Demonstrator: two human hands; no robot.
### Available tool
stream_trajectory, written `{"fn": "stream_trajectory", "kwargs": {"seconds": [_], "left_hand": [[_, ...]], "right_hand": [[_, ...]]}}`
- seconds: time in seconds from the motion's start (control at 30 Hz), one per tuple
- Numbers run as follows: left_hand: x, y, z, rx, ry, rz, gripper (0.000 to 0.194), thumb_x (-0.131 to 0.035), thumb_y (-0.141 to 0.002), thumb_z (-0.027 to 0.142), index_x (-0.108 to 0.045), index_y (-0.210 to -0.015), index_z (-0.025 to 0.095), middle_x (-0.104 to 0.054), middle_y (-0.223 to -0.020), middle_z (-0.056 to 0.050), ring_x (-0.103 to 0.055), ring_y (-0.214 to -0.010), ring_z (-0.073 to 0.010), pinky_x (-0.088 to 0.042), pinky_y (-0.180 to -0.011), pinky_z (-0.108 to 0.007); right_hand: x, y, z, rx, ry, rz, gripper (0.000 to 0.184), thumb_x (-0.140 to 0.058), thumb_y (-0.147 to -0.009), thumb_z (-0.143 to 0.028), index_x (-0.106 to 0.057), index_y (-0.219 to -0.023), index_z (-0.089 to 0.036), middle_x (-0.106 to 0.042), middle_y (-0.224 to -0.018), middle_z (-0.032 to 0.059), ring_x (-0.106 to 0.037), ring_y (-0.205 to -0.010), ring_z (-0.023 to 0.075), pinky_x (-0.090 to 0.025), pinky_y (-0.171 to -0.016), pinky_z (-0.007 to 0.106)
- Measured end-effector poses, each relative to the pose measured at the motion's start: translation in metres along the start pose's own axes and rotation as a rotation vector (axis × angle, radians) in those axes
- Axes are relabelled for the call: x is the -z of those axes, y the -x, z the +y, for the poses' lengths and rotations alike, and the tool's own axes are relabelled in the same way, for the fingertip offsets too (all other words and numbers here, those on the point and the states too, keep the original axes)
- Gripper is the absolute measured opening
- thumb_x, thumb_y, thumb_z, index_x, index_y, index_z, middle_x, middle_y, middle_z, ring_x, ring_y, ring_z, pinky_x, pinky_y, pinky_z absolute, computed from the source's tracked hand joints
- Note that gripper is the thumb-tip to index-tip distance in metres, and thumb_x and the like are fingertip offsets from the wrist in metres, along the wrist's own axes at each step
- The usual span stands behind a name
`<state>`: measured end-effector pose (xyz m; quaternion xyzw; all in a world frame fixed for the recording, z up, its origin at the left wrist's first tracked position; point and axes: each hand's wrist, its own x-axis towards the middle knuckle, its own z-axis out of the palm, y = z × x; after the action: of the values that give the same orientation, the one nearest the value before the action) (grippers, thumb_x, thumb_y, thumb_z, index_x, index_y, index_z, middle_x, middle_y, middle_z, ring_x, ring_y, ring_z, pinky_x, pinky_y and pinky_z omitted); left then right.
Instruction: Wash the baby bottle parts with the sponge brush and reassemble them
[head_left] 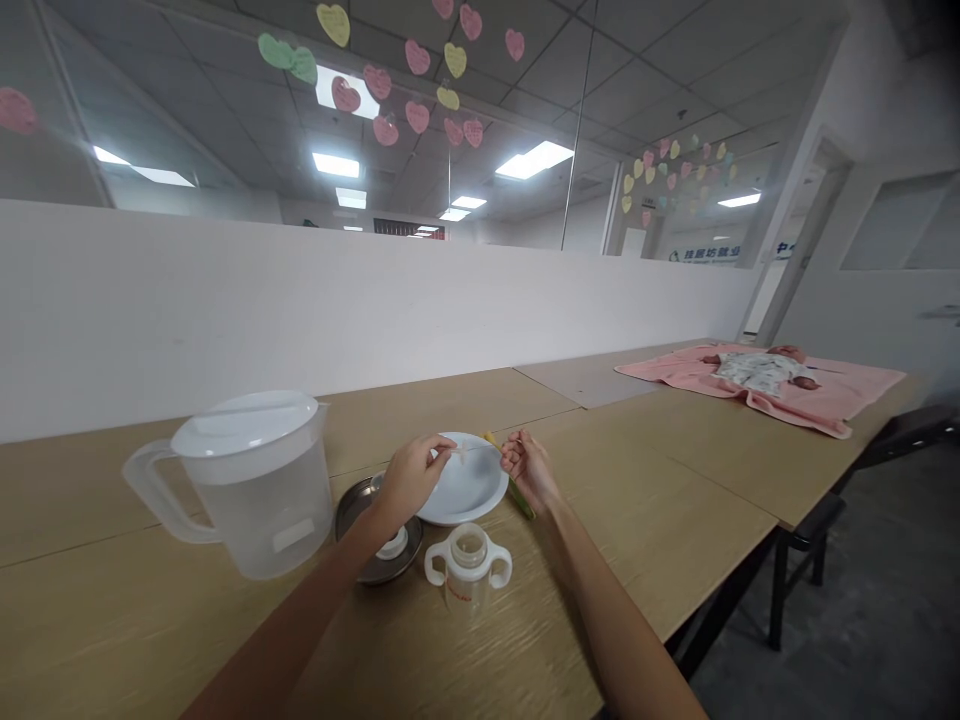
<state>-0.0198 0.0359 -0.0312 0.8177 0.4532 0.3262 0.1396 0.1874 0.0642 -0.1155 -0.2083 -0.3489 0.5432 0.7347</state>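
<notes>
My left hand (412, 482) is closed, its thumb and fingertips pinching a small translucent piece (460, 452) above a white bowl (469, 505). A thin, wire-like rod (481, 447) runs from that piece towards my right hand (529, 470). Palm turned up and fingers curled, my right hand is at the bowl's right rim and appears to pinch the rod's other end. Close in front of the bowl stands an uncapped clear baby bottle (469, 572) with two white handles. Under my left wrist, a metal dish (360, 515) holds white bottle parts (393, 545), partly hidden.
A lidded plastic pitcher (259, 490) stands on the left. Beside the bowl lies a yellow-green stick (520, 500), partly behind my right hand. Far right, a baby doll (757, 372) lies on a pink towel (817, 408). A dark chair (810, 530) stands at the table's right edge.
</notes>
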Motion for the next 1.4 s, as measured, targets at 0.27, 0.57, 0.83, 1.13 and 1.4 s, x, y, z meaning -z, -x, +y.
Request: {"fn": "stream_trajectory", "kwargs": {"seconds": [0.27,0.57,0.83,1.13,1.4], "left_hand": [[-0.002,0.003,0.005,-0.026,-0.09,0.024,0.031,-0.043,-0.087,0.03,-0.068,-0.101,0.02,-0.071,-0.088,-0.003,-0.061,-0.075,-0.0178,-0.043,-0.07,-0.026],[-0.002,0.005,0.007,-0.012,-0.119,0.067,0.028,-0.048,-0.086,0.035,-0.071,-0.098,0.024,-0.072,-0.092,-0.001,-0.063,-0.074,-0.017,-0.044,-0.071,-0.026],[-0.004,0.004,0.003,-0.043,-0.107,0.102,0.024,-0.051,-0.086,0.032,-0.071,-0.095,0.025,-0.072,-0.095,0.0,-0.064,-0.082,-0.0169,-0.046,-0.073,-0.025],[-0.005,0.005,0.006,-0.079,-0.126,0.058,0.024,-0.052,-0.086,0.03,-0.072,-0.098,0.024,-0.072,-0.097,-0.001,-0.064,-0.082,-0.0168,-0.046,-0.071,-0.026],[-0.008,0.004,0.005,-0.114,-0.109,0.032,0.024,-0.052,-0.085,0.028,-0.072,-0.098,0.026,-0.073,-0.095,0.0,-0.065,-0.074,-0.016,-0.048,-0.071,-0.025]], "right_hand": [[-0.011,0.004,0.0,0.012,0.043,-0.069,0.026,-0.074,-0.07,-0.037,-0.067,-0.081,-0.014,-0.07,-0.074,0.0046,-0.064,-0.064,0.0103,-0.053,-0.065,0.02],[-0.012,0.004,0.002,-0.004,0.16,-0.085,0.029,-0.076,-0.065,-0.041,-0.07,-0.072,-0.015,-0.067,-0.067,0.0022,-0.059,-0.055,0.0083,-0.048,-0.058,0.02],[-0.011,0.005,-0.002,-0.037,0.146,-0.092,0.031,-0.078,-0.061,-0.042,-0.071,-0.072,-0.015,-0.067,-0.065,0.0021,-0.058,-0.055,0.0079,-0.046,-0.058,0.02],[-0.014,0.009,-0.002,-0.072,0.233,-0.149,0.03,-0.077,-0.062,-0.043,-0.072,-0.07,-0.015,-0.066,-0.062,0.0014,-0.055,-0.052,0.0071,-0.044,-0.056,0.02],[-0.023,0.014,-0.004,-0.007,0.244,-0.169,0.025,-0.076,-0.064,-0.042,-0.073,-0.069,-0.018,-0.071,-0.081,0.0063,-0.061,-0.07,0.0145,-0.047,-0.064,0.026]]}}
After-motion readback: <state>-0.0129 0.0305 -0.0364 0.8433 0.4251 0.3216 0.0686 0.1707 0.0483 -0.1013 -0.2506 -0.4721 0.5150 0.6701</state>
